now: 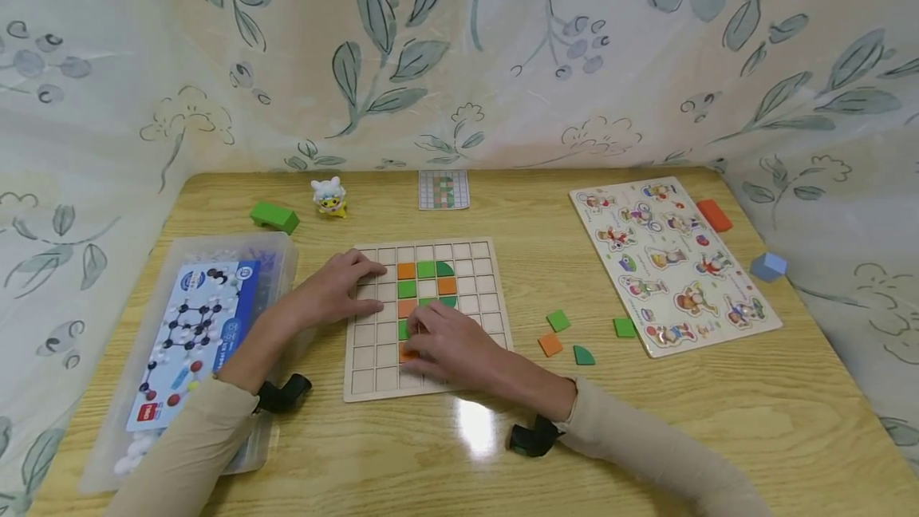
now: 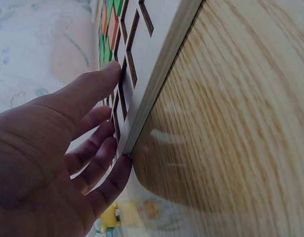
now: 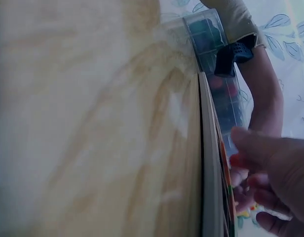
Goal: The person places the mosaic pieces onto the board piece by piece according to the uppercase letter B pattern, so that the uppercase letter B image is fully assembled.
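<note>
A square wooden grid board [image 1: 369, 357] lies on the table, with orange, green and dark green pieces set in some of its cells. My left hand [image 1: 332, 291] rests at the board's left side; in the left wrist view its thumb [image 2: 100, 84] lies on the grid and the little finger touches the edge. Over the lower middle of the board, my right hand [image 1: 459, 345] pinches an orange square tile [image 1: 408, 353] between thumb and fingers. That hand covers several cells. Two green squares [image 1: 558, 321], an orange square [image 1: 550, 344] and a dark green quarter circle [image 1: 585, 355] lie right of the board.
A clear plastic box [image 1: 269, 453] with a molecule-model leaflet stands left. Behind the board are a small pattern card [image 1: 443, 190], a toy figure [image 1: 329, 198] and a green block [image 1: 274, 217]. A picture puzzle board [image 1: 675, 262] lies right, beside red [image 1: 714, 215] and blue [image 1: 768, 266] blocks.
</note>
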Demonstrator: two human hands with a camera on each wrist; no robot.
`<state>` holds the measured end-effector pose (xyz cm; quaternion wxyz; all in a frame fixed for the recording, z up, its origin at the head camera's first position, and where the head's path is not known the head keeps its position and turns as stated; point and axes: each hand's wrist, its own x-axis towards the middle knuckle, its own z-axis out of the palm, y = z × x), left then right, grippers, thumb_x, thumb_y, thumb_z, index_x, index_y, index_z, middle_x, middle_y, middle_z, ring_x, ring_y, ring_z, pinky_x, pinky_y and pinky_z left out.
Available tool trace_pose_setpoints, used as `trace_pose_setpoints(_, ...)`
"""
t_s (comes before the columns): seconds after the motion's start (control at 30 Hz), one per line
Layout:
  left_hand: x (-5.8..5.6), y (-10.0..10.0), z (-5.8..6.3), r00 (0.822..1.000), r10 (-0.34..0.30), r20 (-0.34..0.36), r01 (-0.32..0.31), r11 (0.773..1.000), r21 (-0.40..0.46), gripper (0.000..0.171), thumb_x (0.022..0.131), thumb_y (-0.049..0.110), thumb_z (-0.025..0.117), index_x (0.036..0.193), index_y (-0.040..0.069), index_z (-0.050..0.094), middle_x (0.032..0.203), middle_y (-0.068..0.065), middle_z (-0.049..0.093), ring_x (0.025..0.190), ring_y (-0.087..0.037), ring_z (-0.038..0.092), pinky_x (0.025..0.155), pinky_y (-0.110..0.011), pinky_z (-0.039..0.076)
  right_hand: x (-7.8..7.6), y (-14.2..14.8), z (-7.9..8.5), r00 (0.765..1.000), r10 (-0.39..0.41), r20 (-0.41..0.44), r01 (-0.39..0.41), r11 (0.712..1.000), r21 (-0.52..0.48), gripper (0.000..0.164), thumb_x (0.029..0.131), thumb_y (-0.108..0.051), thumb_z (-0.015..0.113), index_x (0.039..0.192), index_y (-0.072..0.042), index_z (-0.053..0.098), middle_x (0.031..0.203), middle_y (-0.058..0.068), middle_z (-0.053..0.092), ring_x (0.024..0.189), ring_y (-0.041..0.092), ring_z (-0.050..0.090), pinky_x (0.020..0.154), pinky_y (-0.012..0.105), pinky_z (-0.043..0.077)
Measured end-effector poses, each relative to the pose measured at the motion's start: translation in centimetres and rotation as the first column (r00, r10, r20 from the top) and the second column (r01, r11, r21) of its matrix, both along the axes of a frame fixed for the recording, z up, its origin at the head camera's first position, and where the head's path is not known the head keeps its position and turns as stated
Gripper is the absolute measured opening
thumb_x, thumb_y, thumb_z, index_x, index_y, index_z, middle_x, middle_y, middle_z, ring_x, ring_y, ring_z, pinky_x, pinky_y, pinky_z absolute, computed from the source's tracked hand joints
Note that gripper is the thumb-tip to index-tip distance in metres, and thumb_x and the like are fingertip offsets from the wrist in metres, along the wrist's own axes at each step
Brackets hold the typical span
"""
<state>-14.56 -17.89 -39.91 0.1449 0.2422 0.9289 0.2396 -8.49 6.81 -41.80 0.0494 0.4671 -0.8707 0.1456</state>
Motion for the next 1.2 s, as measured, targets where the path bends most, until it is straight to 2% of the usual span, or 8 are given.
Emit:
trace_pose_setpoints(0.1,0.0,0.0,0.1,1.0,-0.005,-0.004,0.005,1.0,0.004,0.053,0.087,0.029,0.073,0.132,0.006,0.057,0.116,-0.011,0.053,0.102,-0.024,0.045,0.085,-0.039,0.038,-0.2,2.0,0.0,0.999,0.003,-0.044,-0.005,0.999,-0.048,0.024,0.089,-0.042,0.068,0.099,-0.022,0.075,0.105,-0.005,0.06,0.097,0.011,0.052,0.083,0.025,0.044)
trace_pose_setpoints(0.2,-0.1,0.0,0.1,1.0,-0.003,-0.003,0.003,1.0,0.003,0.053,0.087,0.028,0.072,0.133,0.006,0.056,0.117,-0.012,0.053,0.102,-0.025,0.045,0.085,-0.039,0.038,-0.5,5.4,-0.2,0.999,-0.035,-0.035,0.03,0.99,-0.136,0.028,0.085,-0.039,0.073,0.105,-0.018,0.074,0.106,-0.002,0.062,0.101,0.013,0.054,0.084,0.028,0.047)
trace_pose_setpoints(0.33,-0.2,-0.1,0.2,1.0,0.004,0.005,-0.004,1.0,0.004,0.054,0.088,0.028,0.072,0.134,0.006,0.055,0.119,-0.012,0.052,0.103,-0.025,0.044,0.085,-0.039,0.037,-1.0,10.9,-0.6,0.989,-0.149,-0.025,0.141,0.97,-0.196,0.037,0.08,-0.033,0.078,0.11,-0.013,0.072,0.109,0.003,0.062,0.103,0.017,0.055,0.085,0.034,0.048)
trace_pose_setpoints(0.53,0.0,-0.2,0.4,1.0,-0.001,0.011,0.001,1.0,0.014,0.054,0.088,0.029,0.071,0.134,0.005,0.055,0.119,-0.013,0.052,0.104,-0.025,0.045,0.086,-0.039,0.037,-1.1,17.7,-1.5,0.945,-0.327,-0.02,0.318,0.93,-0.183,0.046,0.074,-0.026,0.083,0.115,-0.01,0.069,0.111,0.006,0.061,0.102,0.02,0.054,0.08,0.038,0.047)
trace_pose_setpoints(0.77,0.2,-0.1,0.4,1.0,-0.001,0.014,0.001,1.0,0.016,0.054,0.088,0.029,0.071,0.134,0.005,0.056,0.119,-0.013,0.052,0.104,-0.026,0.045,0.086,-0.04,0.038,-0.8,20.7,-1.8,0.915,-0.397,0.072,0.404,0.901,-0.16,0.044,0.079,-0.023,0.08,0.12,-0.011,0.067,0.103,0.003,0.06,0.089,0.012,0.052,0.074,0.034,0.044)
trace_pose_setpoints(1.0,0.1,0.0,0.1,1.0,-0.005,0.009,0.005,1.0,0.014,0.053,0.088,0.029,0.071,0.134,0.006,0.056,0.118,-0.012,0.052,0.101,-0.025,0.044,0.084,-0.037,0.036,-0.6,23.7,-1.4,0.871,-0.489,0.048,0.492,0.865,-0.102,0.044,0.079,-0.026,0.079,0.118,-0.009,0.068,0.109,0.011,0.061,0.098,0.026,0.054,0.08,0.044,0.041)
trace_pose_setpoints(1.07,0.1,0.0,0.1,1.0,-0.007,0.009,0.007,1.0,0.017,0.053,0.088,0.029,0.071,0.134,0.006,0.056,0.118,-0.012,0.052,0.102,-0.025,0.044,0.084,-0.038,0.037,-0.5,24.8,-1.3,0.87,-0.491,0.036,0.492,0.862,-0.119,0.044,0.077,-0.022,0.081,0.116,-0.007,0.069,0.11,0.013,0.061,0.099,0.028,0.053,0.081,0.045,0.039)
trace_pose_setpoints(1.2,0.0,0.0,-0.1,1.0,-0.006,0.006,0.006,1.0,0.02,0.054,0.088,0.03,0.071,0.134,0.006,0.056,0.119,-0.012,0.052,0.104,-0.025,0.045,0.086,-0.039,0.038,-0.1,26.3,-1.5,0.887,-0.46,0.051,0.462,0.873,-0.159,0.043,0.073,-0.019,0.083,0.112,-0.006,0.07,0.113,0.016,0.061,0.1,0.03,0.052,0.084,0.048,0.035)
